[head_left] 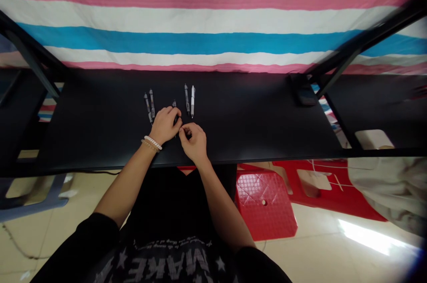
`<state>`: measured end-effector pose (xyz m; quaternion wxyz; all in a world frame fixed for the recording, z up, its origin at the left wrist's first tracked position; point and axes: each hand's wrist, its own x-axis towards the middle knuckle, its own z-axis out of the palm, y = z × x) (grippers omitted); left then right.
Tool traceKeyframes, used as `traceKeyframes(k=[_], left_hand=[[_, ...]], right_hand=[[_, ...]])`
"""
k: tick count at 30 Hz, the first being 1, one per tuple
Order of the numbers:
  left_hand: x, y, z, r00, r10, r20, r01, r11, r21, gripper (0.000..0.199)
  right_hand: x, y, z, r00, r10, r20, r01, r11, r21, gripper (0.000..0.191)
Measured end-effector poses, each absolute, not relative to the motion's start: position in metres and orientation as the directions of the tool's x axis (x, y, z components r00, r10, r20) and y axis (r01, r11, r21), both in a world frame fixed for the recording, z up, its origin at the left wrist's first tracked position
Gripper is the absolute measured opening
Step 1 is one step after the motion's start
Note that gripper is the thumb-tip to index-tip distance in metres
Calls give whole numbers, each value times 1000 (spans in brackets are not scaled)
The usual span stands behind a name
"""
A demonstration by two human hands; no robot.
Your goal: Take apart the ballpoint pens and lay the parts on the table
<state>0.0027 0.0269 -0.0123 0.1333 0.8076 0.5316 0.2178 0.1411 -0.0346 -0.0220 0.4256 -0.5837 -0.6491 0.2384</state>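
Observation:
On the black table (250, 114), my left hand (165, 123) is closed around a dark pen (174, 103), whose top end shows past the fingers. Close beside it, my right hand (194, 140) has thumb and fingertips pressed together; what they pinch is too small to name. Two dark pens (148, 107) (152, 103) lie side by side to the left of my left hand. Beyond my right hand lie another dark pen (187, 99) and a white and grey pen (192, 101), nearly parallel.
A striped cloth (213, 42) hangs behind the table, between black metal supports. A dark object (306, 95) stands at the table's right end. Below the front edge are a red stool (265, 205) and a blue-grey stool (50, 198).

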Motion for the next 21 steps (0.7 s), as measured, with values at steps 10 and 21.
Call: traceKeyframes(k=[10, 21], left_hand=[[3, 27, -13, 338, 917, 210, 799, -398, 450, 12], [2, 28, -13, 348, 913, 214, 794, -408, 451, 11]], right_hand=[[141, -35, -20, 40, 968, 248, 565, 183, -805, 13], [141, -35, -23, 35, 963, 266, 554, 203, -808, 12]])
